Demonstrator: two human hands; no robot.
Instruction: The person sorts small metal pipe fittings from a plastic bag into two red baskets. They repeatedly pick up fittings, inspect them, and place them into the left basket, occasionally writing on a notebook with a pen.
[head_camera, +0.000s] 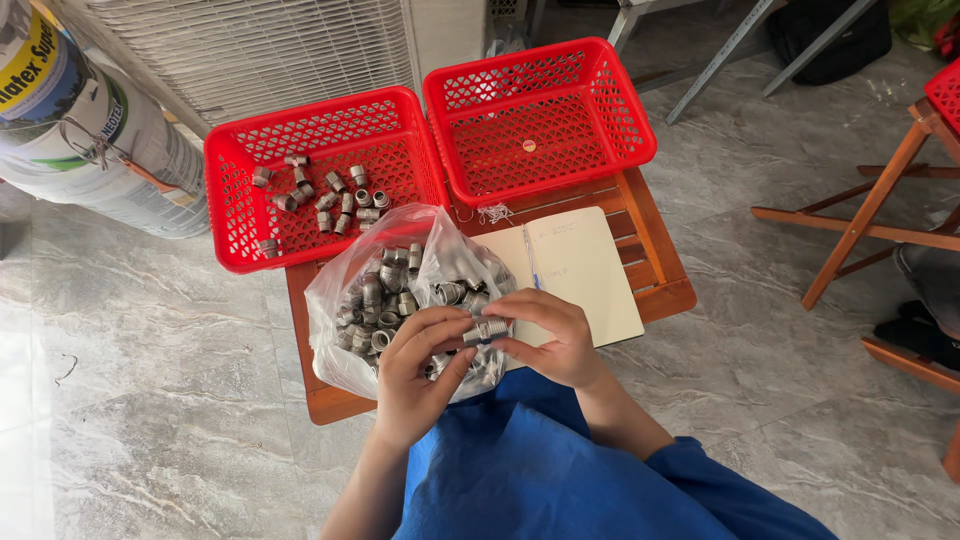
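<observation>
Both hands meet over the clear plastic bag (400, 300) of grey metal fittings, which sits on the small wooden bench (660, 290). The left hand (420, 375) and the right hand (550, 340) pinch 1 threaded fitting (488, 329) between their fingers, just above the bag's near edge. Right of the bag, an open notebook (580, 270) lies flat with a blue pen (531, 258) in its fold. Behind the bag stand 2 red baskets: the left basket (230, 200) holds a scatter of the same grey fittings, the right basket (610, 110) holds only a small round piece (529, 145). Blue sleeves cover the arms.
</observation>
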